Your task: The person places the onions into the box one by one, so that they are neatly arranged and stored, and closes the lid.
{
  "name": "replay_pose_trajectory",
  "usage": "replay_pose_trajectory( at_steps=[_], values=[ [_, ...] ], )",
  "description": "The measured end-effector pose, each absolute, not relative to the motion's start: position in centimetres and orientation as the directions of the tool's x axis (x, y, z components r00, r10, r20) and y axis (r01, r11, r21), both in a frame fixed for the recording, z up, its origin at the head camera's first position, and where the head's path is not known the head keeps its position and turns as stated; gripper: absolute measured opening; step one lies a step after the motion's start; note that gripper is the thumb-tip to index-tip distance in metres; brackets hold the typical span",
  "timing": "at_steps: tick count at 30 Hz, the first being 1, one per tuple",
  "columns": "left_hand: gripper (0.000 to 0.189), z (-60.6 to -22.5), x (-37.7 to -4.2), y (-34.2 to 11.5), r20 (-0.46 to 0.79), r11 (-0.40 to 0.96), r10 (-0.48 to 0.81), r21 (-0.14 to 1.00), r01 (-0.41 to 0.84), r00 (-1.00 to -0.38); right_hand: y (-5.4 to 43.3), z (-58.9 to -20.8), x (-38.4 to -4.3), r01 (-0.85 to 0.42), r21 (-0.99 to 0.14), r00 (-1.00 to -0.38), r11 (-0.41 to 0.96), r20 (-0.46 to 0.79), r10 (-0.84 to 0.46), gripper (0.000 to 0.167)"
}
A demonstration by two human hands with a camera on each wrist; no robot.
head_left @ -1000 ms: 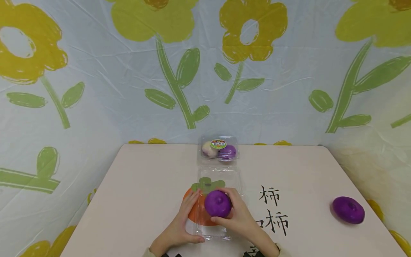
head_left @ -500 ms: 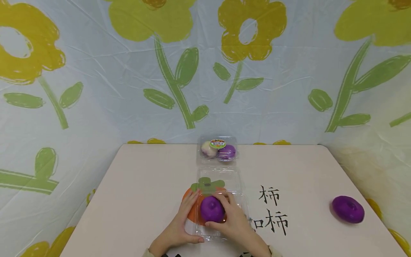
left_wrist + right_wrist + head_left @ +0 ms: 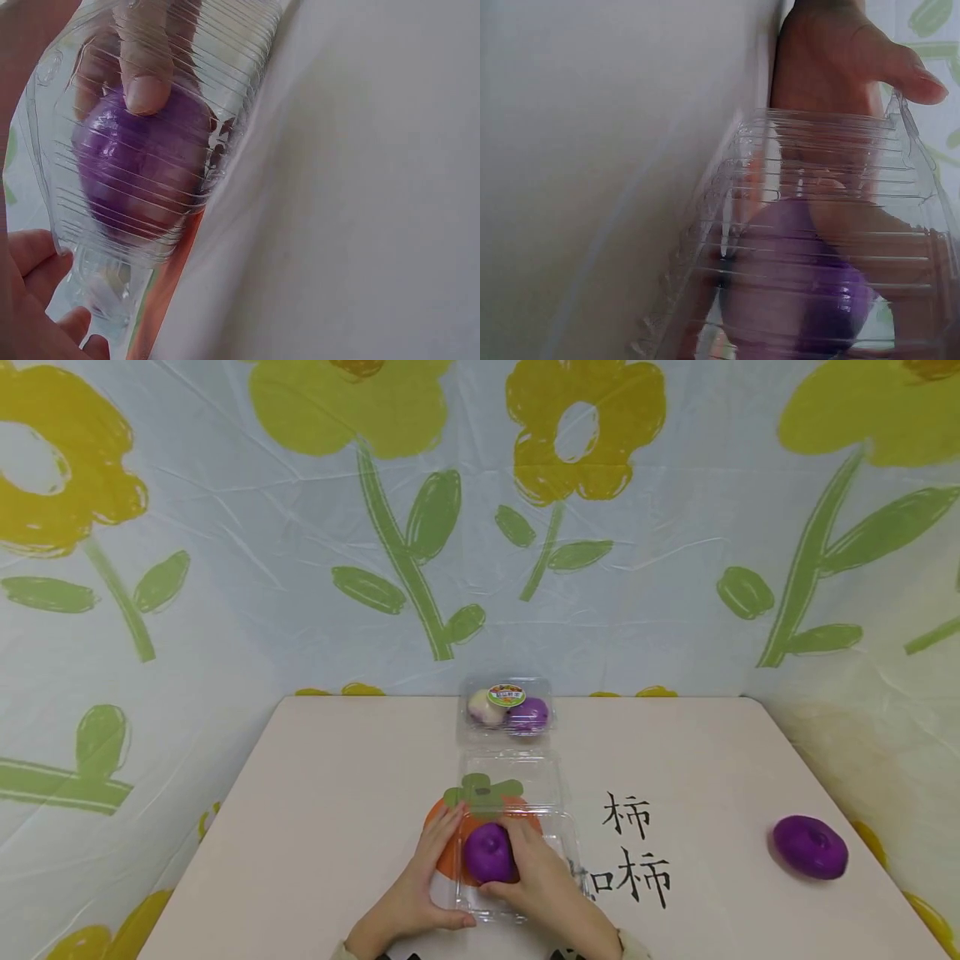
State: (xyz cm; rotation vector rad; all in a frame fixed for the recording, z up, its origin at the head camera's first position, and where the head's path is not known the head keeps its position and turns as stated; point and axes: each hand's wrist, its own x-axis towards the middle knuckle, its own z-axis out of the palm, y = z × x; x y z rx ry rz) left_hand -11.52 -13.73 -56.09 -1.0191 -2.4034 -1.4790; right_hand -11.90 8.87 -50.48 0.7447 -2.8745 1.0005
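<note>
In the head view, my right hand (image 3: 543, 877) holds a round purple onion (image 3: 488, 853) inside an opened clear plastic box (image 3: 570, 843). Its fingers and thumb wrap the onion's right side. The left wrist view looks through the ribbed wall of the box (image 3: 232, 82) at the onion (image 3: 135, 157) and at fingers around it. My left hand (image 3: 420, 881) lies along the box's left side, fingers extended, with its thumb at the near corner. At the rim, its fingertips (image 3: 64, 259) touch the plastic. The right wrist view has the onion (image 3: 787, 292) behind ridged plastic.
At the back of the table (image 3: 337, 760) stands a closed clear box (image 3: 543, 685) with a pale and a purple onion inside and a colourful label. Another purple onion (image 3: 810, 847) lies at the right. A printed orange persimmon and black characters mark the tabletop. Flowered cloth surrounds it.
My right hand has lowered the onion into the box and moved slightly left and nearer with it. The left hand has stayed at the box's left side.
</note>
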Motion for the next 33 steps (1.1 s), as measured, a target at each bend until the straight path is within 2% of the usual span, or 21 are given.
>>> replay_pose_trajectory(
  at_steps=[25,33],
  values=[
    [0.118,-55.98,-11.57,-13.76,0.470,0.276,0.475,0.724,0.633,-0.744,8.82,-50.54,-11.83,-0.450,-0.542,-0.886,0.710,0.171,-0.431,0.083],
    [0.118,-56.12,-11.58,-13.83,0.446,0.295,0.474,0.732,0.614,-0.759,9.23,-49.96,-11.70,-0.428,-0.597,-0.887,0.678,0.133,-0.442,0.088]
  ],
)
